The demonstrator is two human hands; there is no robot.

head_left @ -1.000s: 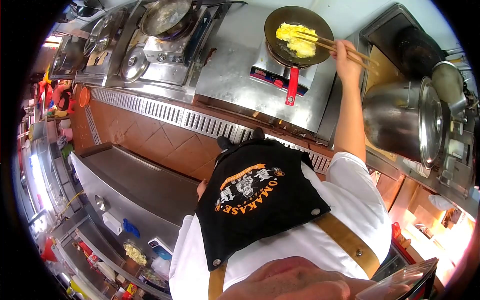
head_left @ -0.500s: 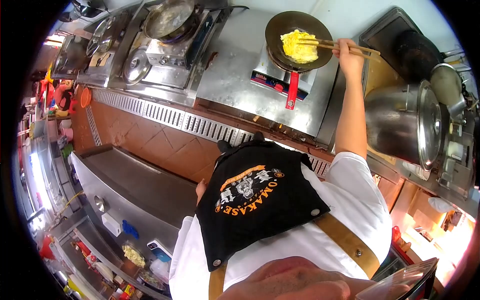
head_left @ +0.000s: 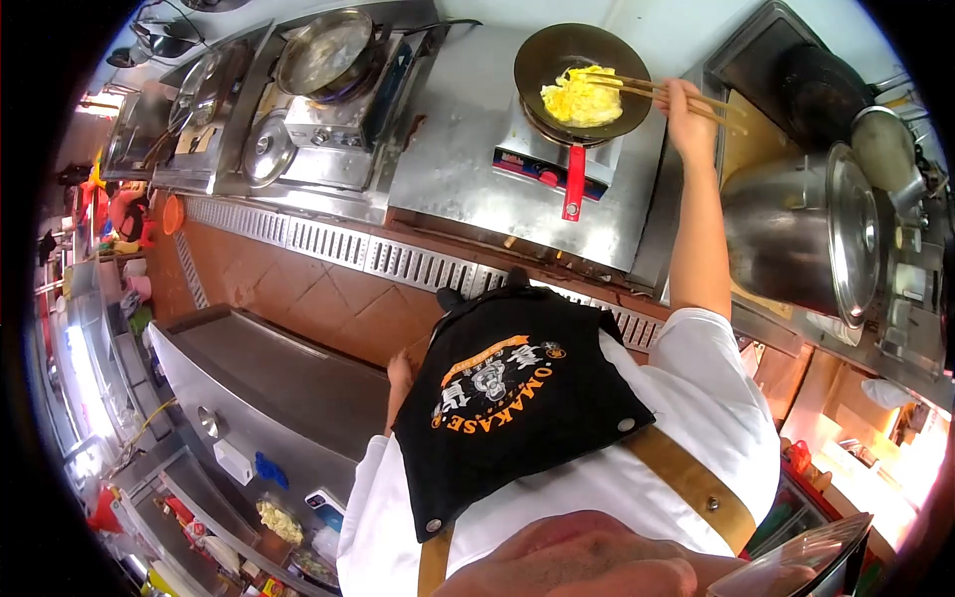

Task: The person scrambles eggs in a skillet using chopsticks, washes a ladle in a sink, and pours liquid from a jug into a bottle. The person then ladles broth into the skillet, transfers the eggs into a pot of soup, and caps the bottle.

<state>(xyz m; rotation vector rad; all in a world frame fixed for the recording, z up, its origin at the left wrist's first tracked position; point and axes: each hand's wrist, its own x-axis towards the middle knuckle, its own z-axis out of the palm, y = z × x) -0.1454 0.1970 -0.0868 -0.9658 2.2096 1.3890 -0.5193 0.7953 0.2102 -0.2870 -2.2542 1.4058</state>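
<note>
Yellow scrambled egg point(head_left: 580, 99) lies in a dark round pan point(head_left: 542, 62) on a small gas stove point(head_left: 603, 169). The pan's red handle point(head_left: 574, 184) points toward my body. Long wooden chopsticks point(head_left: 647, 90) reach from my right hand point(head_left: 686, 111) into the pan, their tips at the egg. The fingers of that hand are closed round the chopsticks. My left hand point(head_left: 401, 370) hangs low beside the black apron point(head_left: 497, 388), near the steel counter edge; its fingers are mostly hidden.
A large lidded steel pot point(head_left: 796, 224) stands right of my forearm. At the left, another pan point(head_left: 326, 52) sits on a second stove, with a round lid point(head_left: 269, 149) beside it. A steel counter point(head_left: 279, 378) lies behind on the left.
The egg has been shifted and gathered in the pan, now lying lower left in it. The chopsticks have moved with my right hand. My left hand shows slightly more beside the apron.
</note>
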